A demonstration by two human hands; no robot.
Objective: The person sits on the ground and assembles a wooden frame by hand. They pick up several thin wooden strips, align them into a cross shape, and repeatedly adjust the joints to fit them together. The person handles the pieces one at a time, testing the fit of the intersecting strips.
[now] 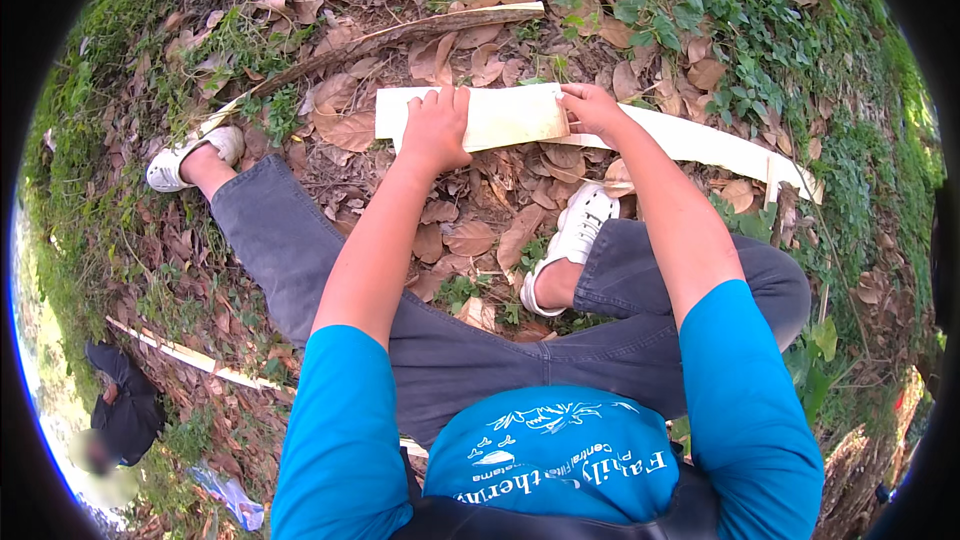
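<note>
A broad, flat, cream-white strip (515,112), perhaps bark or plant fibre, lies across in front of me above the leaf-covered ground. My left hand (437,130) grips it near its left end, fingers over the face and thumb by the lower edge. At its right end, my right hand (592,112) pinches the edge, with some fingertips hidden. From under that end a long pale strip (700,140) curves away to the right. I cannot tell whether both are one folded piece.
My outstretched legs and white shoes (575,240) frame the ground below the strip. A long brown-backed strip (400,35) lies beyond. Another thin pale strip (200,355) is at left, near a person in dark clothes (130,405) and a plastic bag (228,495). Green plants (740,50) grow at right.
</note>
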